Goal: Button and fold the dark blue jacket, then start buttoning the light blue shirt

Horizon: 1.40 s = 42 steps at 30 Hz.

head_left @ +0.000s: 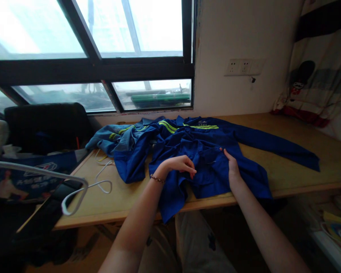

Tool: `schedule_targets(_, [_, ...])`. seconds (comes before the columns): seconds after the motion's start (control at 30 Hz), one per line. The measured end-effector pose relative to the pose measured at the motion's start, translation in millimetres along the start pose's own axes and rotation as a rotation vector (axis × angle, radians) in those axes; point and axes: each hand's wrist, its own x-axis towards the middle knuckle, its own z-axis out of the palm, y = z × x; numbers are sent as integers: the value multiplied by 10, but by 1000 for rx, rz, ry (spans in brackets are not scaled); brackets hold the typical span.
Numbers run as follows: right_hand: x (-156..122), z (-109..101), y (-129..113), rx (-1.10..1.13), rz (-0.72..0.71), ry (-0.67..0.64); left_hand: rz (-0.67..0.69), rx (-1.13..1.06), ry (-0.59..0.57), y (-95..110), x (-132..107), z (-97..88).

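Note:
A dark blue work jacket [224,178] with yellow-green stripes lies spread over the table, its hem hanging past the front edge. Over its lower front is my left hand [182,165], thumb and fingers pinched together; whatever they may hold is too small to make out. My right hand [233,167] grips the jacket's cloth on the right side, with some fingers hidden by the fabric. Between the two hands, a thin pale line shows on the cloth, too fine to identify.
A lighter blue garment [122,138] is bunched at the table's back left. White cord [104,185] loops over the left part of the wooden table [290,174]. Behind are a window and wall sockets [238,67]. A black chair [48,125] stands left, a curtain [321,68] hangs right.

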Motion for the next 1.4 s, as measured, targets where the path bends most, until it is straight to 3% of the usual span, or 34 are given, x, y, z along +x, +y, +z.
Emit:
schedule_targets(0.07, [-24, 21, 10, 17, 26, -14, -14, 128, -16, 41, 15, 54])
schedule_targets(0.1, [-36, 36, 13, 24, 41, -21, -20, 224, 31, 64, 46, 112])
schedule_targets(0.23, [-60, 87, 20, 18, 99, -34, 28, 670, 485, 131, 284, 466])
schedule_targets(0.27, [-59, 92, 21, 8, 103, -36, 60, 732, 549, 131, 350, 551])
schedule_targets(0.33, [-51, 91, 25, -24, 91, -49, 105, 758, 558, 103, 457, 669])
schedule_targets(0.53, [-43, 66, 18, -216, -25, -124, 78, 452, 480, -36, 523, 667])
schedule_targets(0.67, [-103, 98, 24, -284, -92, -132, -59, -58, 410, 0, 480, 607])
schedule_targets(0.77, [-176, 132, 69, -383, -86, -205, -141, -493, 492, 74, 432, 522])
schedule_targets(0.9, [-230, 146, 137, -582, -123, -319, -99, -863, 632, 142, 350, 393])
schedule_targets(1.13, [-211, 135, 125, -692, -230, -283, 54, -964, 723, 112, 347, 396])
schedule_targets(1.4, [-144, 133, 184, -516, -199, -299, 82, -955, 740, 107, 355, 399])
